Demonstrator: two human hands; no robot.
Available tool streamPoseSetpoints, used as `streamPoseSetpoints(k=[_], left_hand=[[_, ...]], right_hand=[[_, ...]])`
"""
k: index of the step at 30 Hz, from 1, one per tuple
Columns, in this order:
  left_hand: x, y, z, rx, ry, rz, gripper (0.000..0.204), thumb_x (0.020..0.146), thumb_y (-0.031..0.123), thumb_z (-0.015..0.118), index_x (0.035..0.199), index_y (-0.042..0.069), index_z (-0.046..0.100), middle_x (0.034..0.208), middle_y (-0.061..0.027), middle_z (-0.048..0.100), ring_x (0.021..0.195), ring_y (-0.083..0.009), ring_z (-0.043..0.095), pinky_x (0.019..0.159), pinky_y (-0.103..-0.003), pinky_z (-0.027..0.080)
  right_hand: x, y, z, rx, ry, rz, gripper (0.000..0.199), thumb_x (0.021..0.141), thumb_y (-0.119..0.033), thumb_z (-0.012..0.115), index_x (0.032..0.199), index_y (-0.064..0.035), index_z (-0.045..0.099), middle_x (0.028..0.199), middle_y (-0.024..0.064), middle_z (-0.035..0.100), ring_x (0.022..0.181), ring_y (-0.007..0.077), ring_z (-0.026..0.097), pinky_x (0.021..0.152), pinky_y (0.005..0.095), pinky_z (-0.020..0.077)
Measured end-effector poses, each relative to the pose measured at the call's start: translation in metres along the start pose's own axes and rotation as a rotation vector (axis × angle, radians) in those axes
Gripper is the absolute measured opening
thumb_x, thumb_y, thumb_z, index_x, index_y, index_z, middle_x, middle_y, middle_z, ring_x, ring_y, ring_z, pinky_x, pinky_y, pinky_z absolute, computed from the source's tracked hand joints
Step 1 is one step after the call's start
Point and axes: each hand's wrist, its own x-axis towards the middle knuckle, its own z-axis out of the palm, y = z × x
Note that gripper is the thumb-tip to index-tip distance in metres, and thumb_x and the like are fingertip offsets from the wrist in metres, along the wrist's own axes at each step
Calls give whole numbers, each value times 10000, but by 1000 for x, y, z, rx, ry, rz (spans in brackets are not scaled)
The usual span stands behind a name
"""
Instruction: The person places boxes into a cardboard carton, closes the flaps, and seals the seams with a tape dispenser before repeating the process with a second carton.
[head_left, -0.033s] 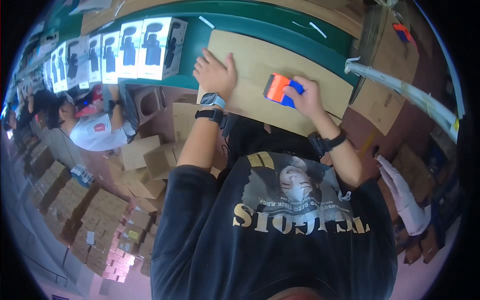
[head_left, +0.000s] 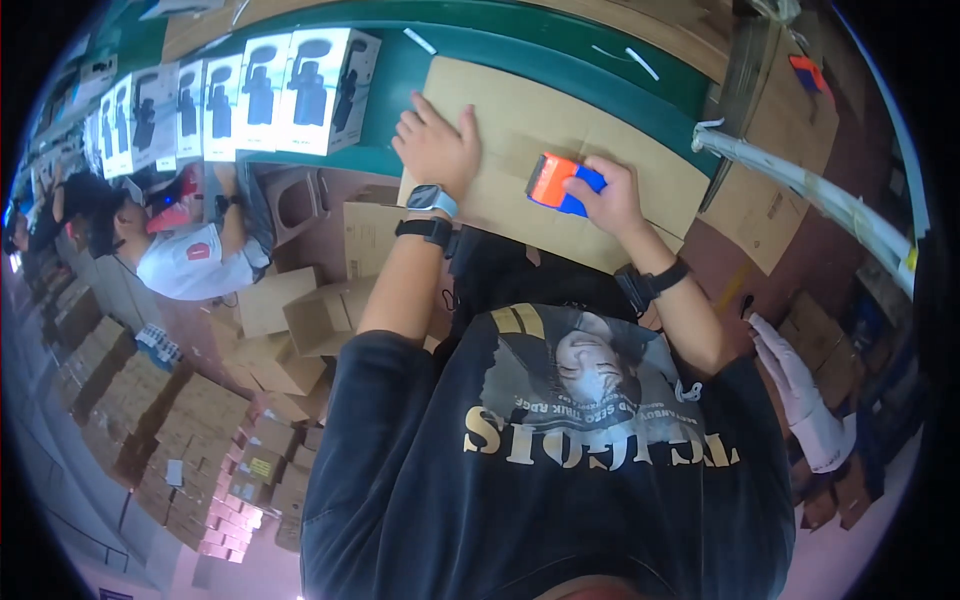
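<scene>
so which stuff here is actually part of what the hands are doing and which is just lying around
In use:
- flat cardboard sheet, under the left hand
- orange-and-blue tape dispenser, gripped by the right hand

Lying about:
- white product boxes
- stacked cartons
- white glove

The green worktop (head_left: 400, 95) runs across the top of the frame. A flat cardboard sheet (head_left: 620, 150) lies on it at upper centre, overhanging its near edge. A row of white boxes (head_left: 240, 95) stands on it at upper left. Thin white strips (head_left: 420, 40) lie near its far edge.
</scene>
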Motion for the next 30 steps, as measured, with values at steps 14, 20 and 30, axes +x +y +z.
streamPoseSetpoints(k=[14,20,30], left_hand=[[-57,17,-39,-1630,-1107,-574,330,1031,284,612,1057,-28,716,991,-94,724,915,-144,660,843,-309,502],[-45,-4,-9,-2024,-1354,-760,362,1032,252,609,1150,-85,672,1150,-150,712,1018,-200,677,974,-354,527],[-43,12,-35,-1412,-1002,-339,331,1014,262,644,966,-50,745,831,-76,722,761,-101,645,714,-263,515]], right_hand=[[5,4,23,-236,-19,-123,447,835,-421,786,813,-6,624,641,152,571,566,303,592,570,368,491],[5,0,23,-229,-7,-60,455,844,-432,774,818,-3,626,640,156,567,569,303,595,573,367,490],[1,-13,25,-263,-21,0,452,861,-435,765,802,-9,626,636,174,575,562,311,602,563,382,483]])
